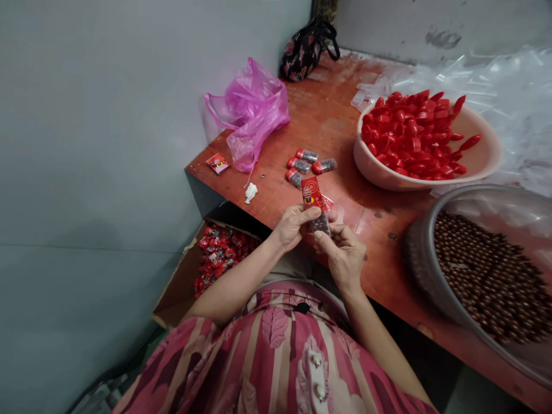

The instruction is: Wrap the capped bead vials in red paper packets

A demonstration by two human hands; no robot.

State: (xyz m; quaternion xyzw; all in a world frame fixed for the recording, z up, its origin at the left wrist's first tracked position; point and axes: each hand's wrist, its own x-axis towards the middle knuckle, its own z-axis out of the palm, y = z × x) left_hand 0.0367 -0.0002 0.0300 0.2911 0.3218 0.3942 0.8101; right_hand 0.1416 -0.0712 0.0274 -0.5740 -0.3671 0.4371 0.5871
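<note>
Just past the table's front edge, my two hands hold a clear plastic container of dark balls between them. A red printed label covers its upper part. The thumb of my left hand presses on the label's lower end. Lower down, the thumb and fingers of my right hand close round the clear part. Beyond my hands lie several small clear tubes with red caps, filled with dark pieces. Another red-and-white printed piece shows partly behind the held container.
A pink bowl of red plastic caps and a grey basin of brown balls stand at right. Clear plastic pieces lie behind. A pink bag, red packet and floral bag sit left. Below is an open carton.
</note>
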